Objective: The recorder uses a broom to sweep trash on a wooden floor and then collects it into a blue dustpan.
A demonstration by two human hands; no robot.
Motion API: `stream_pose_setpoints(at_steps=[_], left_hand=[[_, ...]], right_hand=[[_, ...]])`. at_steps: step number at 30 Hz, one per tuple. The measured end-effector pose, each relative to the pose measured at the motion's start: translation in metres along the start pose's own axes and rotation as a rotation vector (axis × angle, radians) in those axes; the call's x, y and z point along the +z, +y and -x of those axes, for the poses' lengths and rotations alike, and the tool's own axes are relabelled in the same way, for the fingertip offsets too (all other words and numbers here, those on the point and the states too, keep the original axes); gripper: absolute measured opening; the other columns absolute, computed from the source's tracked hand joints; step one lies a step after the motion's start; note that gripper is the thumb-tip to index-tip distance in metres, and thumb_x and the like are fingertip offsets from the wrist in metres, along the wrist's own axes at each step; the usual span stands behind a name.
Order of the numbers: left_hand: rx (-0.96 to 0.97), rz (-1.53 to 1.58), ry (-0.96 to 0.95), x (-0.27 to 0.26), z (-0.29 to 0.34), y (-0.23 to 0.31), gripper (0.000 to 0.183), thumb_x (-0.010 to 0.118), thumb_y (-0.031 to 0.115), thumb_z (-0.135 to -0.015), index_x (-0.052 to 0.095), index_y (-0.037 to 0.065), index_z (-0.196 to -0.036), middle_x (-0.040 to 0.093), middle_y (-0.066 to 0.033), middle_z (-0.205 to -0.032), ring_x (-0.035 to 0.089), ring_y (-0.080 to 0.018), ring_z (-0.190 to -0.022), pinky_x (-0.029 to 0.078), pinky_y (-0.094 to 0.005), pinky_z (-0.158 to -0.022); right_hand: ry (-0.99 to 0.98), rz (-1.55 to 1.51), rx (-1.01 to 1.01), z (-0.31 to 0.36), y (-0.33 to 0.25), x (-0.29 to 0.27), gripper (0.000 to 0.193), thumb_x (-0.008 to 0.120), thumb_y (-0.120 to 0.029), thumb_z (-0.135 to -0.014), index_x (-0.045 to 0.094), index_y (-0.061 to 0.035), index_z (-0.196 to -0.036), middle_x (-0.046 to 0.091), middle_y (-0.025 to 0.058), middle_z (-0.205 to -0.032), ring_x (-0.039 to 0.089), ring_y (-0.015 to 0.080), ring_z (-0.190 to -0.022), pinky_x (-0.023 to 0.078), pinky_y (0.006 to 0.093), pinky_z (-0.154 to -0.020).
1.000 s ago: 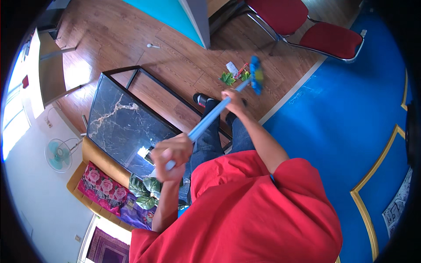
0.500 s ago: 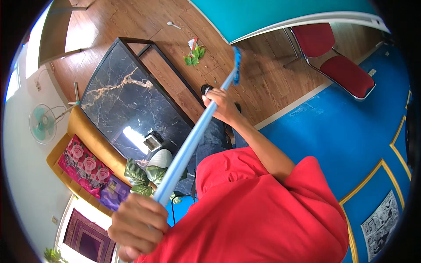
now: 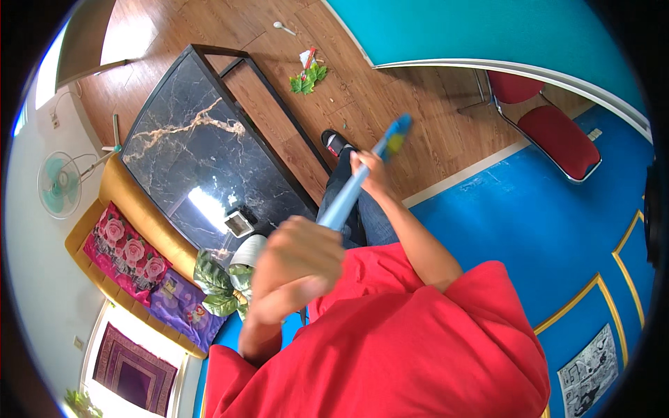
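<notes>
A broom with a light-blue pole (image 3: 343, 207) slants away from my body. My left hand (image 3: 296, 263), blurred by motion, is wrapped round the upper part of the pole, close to my chest. Farther down, my right hand (image 3: 371, 173) grips the pole near its lower end. Past it, the broom's blurred blue head (image 3: 397, 132), with a yellow patch, is over the wooden floor. A white spoon (image 3: 284, 28), green leaves (image 3: 309, 79) and a red-and-white scrap (image 3: 306, 59) lie on the floor ahead, apart from the broom.
Left of me stands a black marble-topped table (image 3: 167, 139) with a framed object (image 3: 239, 223) and a potted plant (image 3: 216, 279). Beyond are a yellow sofa (image 3: 132, 202) and a fan (image 3: 59, 184). A red chair (image 3: 557, 139) and a teal panel (image 3: 474, 31) are at the right.
My left hand has moved up and to the right, toward my right hand. The broom head has swung right and nearer to me, and the pole looks foreshortened.
</notes>
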State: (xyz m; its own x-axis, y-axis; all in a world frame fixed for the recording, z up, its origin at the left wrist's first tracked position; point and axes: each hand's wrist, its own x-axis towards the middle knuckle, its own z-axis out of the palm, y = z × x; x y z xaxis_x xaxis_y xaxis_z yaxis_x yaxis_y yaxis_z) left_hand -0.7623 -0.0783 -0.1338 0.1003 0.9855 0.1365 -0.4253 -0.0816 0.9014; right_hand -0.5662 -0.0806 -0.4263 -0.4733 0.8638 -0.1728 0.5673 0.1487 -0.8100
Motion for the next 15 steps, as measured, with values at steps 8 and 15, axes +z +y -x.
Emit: stream_pose_setpoints(at_steps=[8, 15], left_hand=[[0.279, -0.330, -0.241, -0.053, -0.045, 0.064, 0.035, 0.044, 0.020, -0.083, 0.044, 0.004, -0.051, 0.039, -0.0058, -0.046, 0.036, -0.0187, -0.033, 0.025, -0.0331, -0.036], [0.396, -0.541, -0.249, -0.046, -0.060, 0.106, 0.039, 0.043, 0.018, -0.087, 0.038, 0.009, -0.049, 0.039, -0.0016, -0.045, 0.039, -0.0147, -0.035, 0.026, -0.0284, -0.038]], right_hand=[[0.236, -0.227, -0.315, -0.197, -0.093, 0.072, 0.033, 0.056, -0.012, -0.090, 0.047, -0.0030, -0.059, 0.050, 0.0181, -0.056, 0.051, 0.0374, -0.054, 0.038, 0.0469, -0.052], [0.347, -0.403, -0.583, -0.281, -0.166, 0.049, 0.042, 0.059, -0.013, -0.087, 0.039, -0.0028, -0.052, 0.048, 0.0185, -0.051, 0.052, 0.0369, -0.051, 0.042, 0.0440, -0.052]])
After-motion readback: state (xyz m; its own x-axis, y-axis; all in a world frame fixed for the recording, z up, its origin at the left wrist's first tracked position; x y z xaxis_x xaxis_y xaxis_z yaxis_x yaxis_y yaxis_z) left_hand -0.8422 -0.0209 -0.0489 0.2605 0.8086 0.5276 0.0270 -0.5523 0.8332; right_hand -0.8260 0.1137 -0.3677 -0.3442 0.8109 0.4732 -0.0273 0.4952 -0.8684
